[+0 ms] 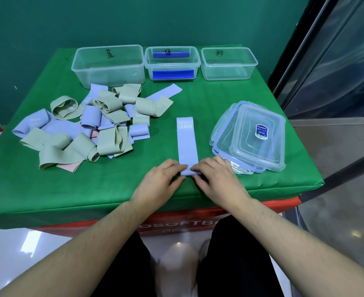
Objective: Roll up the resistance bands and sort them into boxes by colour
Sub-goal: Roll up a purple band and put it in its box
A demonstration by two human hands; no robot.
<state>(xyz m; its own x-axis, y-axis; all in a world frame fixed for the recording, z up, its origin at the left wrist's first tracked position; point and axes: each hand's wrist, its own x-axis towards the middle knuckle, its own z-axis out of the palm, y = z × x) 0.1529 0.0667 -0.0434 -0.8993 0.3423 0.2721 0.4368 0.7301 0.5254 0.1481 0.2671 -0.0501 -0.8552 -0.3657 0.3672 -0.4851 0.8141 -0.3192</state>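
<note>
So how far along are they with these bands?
Barely begun. All three boxes look free of bands. Left hand and right hand are rolling the near end of a blue band. The mixed pile is still left to roll and sort.

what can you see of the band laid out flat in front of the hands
The lavender band is a flat, matte, rubbery-looking strip marked "20 LB" in white at its far end. It lies lengthwise on the green table cover, apart from the pile. Its near end is turned into a small roll, pinched by the left hand and right hand.

Head-worn view, downward, seemingly close.
</note>
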